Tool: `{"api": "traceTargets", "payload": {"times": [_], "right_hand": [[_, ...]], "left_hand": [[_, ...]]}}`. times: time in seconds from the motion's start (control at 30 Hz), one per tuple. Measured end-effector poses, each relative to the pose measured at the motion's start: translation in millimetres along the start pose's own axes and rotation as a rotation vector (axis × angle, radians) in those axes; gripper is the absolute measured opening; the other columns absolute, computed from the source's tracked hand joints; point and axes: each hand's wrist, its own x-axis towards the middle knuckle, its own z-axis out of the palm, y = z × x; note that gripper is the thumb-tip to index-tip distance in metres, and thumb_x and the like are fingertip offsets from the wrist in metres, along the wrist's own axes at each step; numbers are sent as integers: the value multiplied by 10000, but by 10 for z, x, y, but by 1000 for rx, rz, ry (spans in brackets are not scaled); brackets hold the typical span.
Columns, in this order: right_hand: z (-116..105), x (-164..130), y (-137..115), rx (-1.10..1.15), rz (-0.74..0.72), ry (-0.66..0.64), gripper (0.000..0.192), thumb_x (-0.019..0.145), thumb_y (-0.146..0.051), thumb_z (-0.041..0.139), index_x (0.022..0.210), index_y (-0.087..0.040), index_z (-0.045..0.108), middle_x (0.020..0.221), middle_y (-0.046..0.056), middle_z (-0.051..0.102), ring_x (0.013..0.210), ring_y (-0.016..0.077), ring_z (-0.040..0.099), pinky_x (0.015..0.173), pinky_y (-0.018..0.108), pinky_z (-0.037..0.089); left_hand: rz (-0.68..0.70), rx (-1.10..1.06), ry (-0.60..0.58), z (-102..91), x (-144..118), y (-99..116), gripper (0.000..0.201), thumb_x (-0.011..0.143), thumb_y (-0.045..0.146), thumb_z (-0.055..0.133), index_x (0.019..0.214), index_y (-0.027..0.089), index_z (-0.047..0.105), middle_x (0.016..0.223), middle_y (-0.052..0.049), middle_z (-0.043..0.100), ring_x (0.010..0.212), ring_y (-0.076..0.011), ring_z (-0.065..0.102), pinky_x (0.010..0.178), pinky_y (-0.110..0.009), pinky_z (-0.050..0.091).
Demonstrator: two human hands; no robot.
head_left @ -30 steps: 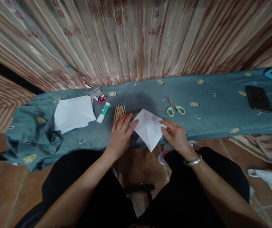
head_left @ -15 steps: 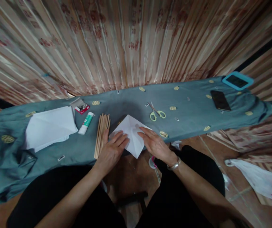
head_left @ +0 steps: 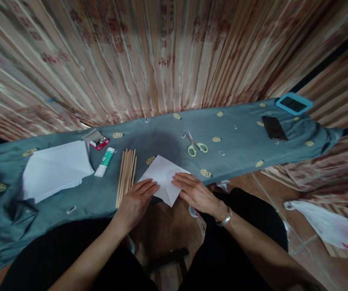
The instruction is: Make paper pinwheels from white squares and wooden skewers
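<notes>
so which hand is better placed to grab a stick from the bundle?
Left. The left hand lies flat on the folded paper with its outer edge right beside the wooden sticks. The right hand presses the paper's other side, farther from the sticks.

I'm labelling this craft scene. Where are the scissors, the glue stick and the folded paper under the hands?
scissors point(head_left: 197, 146): head view, on the green handles.
glue stick point(head_left: 104, 162): head view, middle of the tube.
folded paper point(head_left: 162, 174): head view, bare white face between the fingertips of both hands.
</notes>
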Motion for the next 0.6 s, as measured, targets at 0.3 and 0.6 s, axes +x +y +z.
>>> {"api": "traceTargets", "payload": {"times": [0.3,0.6], "right_hand": [[-13,183,26,216,221,162,255,956,-303,549,1147,-192,677,1075,86,730,1034,204,674,957,370,528],[75,199,60,256,381,273,297,915,-328,579,1176,-222,674,1170,71,731,1080,239,690,962,394,542]], "left_hand": [[-138,-187,50,-35,60,35,295,989,228,424,1175,157,641,1019,-88,722,973,-201,667,860,-345,581],[-363,-214,50,57,9,23,452,989,295,418,1422,169,449,1125,-137,689,969,-230,698,849,-388,585]]}}
